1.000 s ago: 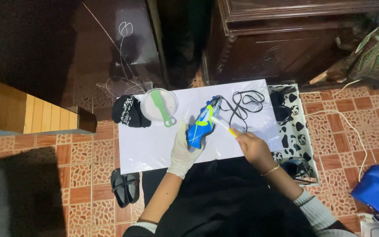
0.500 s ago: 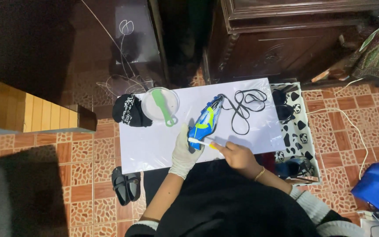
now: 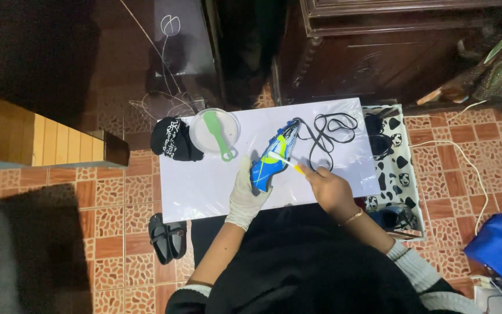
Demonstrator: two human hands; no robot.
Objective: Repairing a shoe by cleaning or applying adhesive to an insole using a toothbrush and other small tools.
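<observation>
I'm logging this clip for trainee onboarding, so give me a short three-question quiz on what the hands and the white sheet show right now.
1. True or false: the left hand wears a white glove.
2. What does the left hand hold? A) the blue and yellow shoe B) the clear bowl C) the black cloth
3. Fill in: the right hand holds a toothbrush against the ____.

Key:
1. True; the right hand is bare, with a bracelet at the wrist.
2. A; its black laces lie loose on the white sheet, and a green brush rests in the bowl.
3. Shoe.
</observation>
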